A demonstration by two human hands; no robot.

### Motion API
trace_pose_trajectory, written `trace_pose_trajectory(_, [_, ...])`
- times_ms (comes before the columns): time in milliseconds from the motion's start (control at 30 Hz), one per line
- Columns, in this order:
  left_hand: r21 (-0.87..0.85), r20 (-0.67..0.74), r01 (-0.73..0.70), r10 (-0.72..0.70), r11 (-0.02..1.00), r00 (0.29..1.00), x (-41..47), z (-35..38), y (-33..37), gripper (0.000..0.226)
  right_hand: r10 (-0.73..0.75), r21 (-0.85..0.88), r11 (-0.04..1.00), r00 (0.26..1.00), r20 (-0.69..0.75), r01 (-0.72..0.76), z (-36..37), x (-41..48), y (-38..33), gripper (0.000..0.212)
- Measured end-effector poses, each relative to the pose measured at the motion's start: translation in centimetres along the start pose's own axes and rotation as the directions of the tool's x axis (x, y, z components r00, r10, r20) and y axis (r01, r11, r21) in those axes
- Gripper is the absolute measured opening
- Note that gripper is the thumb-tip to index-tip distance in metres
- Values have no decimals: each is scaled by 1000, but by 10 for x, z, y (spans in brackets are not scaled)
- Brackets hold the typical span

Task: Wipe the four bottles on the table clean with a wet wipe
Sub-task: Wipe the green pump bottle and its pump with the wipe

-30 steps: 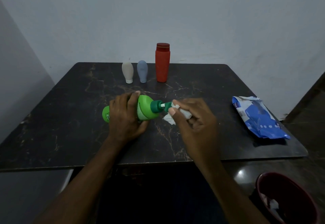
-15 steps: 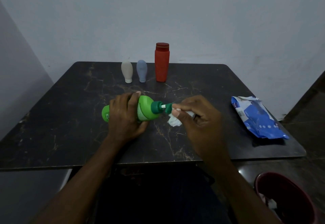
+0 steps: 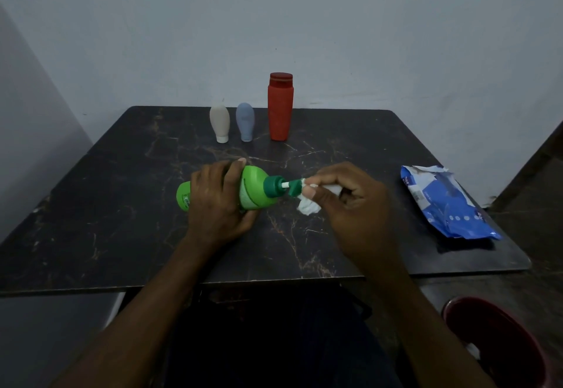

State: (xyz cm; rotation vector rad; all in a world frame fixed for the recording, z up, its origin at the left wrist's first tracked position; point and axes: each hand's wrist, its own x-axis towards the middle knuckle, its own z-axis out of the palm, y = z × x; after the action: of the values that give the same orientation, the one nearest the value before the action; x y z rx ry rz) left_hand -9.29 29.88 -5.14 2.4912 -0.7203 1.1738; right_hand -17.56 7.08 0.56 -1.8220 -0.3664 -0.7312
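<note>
Since a second ago, right hand (image 3: 353,205) has eased slightly right along the pump nozzle (image 3: 295,188), fingertips pinching the wet wipe (image 3: 308,207) at its tip; left hand (image 3: 217,202) wraps the green bottle (image 3: 254,189), held sideways over the middle of the surface (image 3: 122,220), pump pointing right.

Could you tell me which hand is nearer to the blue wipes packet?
Right. The right hand, pinching the wet wipe, lies left of the packet across bare table; the left hand grips the green bottle, farther away.
</note>
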Motion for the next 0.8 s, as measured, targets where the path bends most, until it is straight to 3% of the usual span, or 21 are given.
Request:
trace_pose_trajectory(633, [15, -8, -18, 18, 1000, 1000, 1, -1, 2, 82, -87, -141, 984, 986, 140, 107, -6, 8, -12, 6])
trace_pose_trajectory(800, [21, -11, -38, 38, 999, 999, 0, 1, 2, 80, -5, -160, 987, 994, 108, 22, -9, 15, -8, 7])
